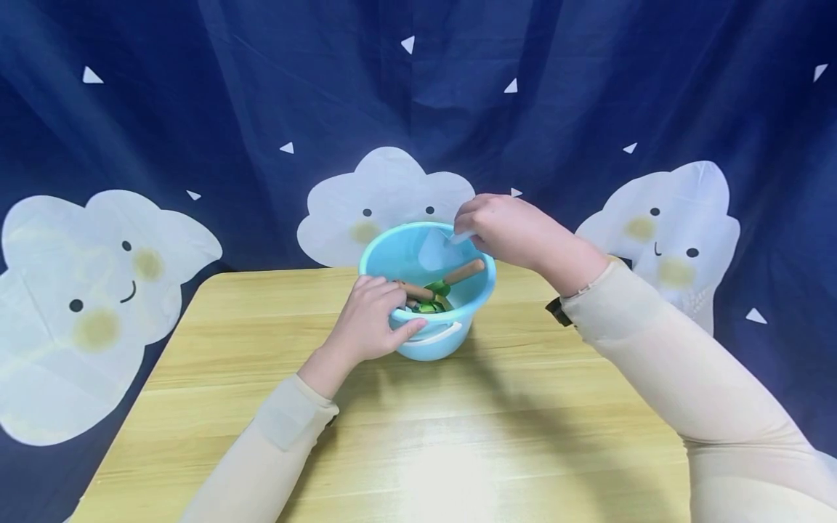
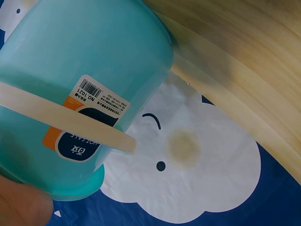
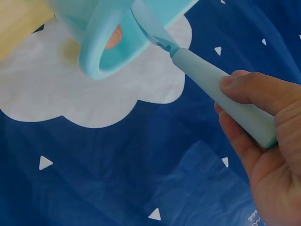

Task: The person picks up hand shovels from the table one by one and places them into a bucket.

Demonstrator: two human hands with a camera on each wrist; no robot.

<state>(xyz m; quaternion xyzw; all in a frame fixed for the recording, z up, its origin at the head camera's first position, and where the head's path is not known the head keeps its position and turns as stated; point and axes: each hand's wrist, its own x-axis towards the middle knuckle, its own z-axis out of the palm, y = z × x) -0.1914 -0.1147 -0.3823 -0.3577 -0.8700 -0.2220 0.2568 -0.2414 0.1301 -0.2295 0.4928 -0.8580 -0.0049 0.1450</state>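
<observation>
A light blue bucket point(image 1: 434, 350) stands on the table, its mouth facing up. My left hand point(image 1: 371, 319) grips its near left rim, fingers over the edge and thumb outside; the left wrist view shows the thumb point(image 2: 24, 206) low at the rim. In my right hand point(image 1: 508, 226), above the far right rim, is a pale blue hand shovel point(image 3: 218, 89), pinched by its handle with the blade slanting down into the bucket. Inside lie wooden-handled tools point(image 1: 466, 272) with green parts, partly overlapping, so their full shapes are hidden.
The bucket has a white carrying handle point(image 2: 70, 117) hanging over a printed label point(image 2: 101, 101). Under it is a wood-grain table point(image 1: 261, 341). A dark blue curtain point(image 1: 248, 94) with white clouds and triangles hangs behind the table.
</observation>
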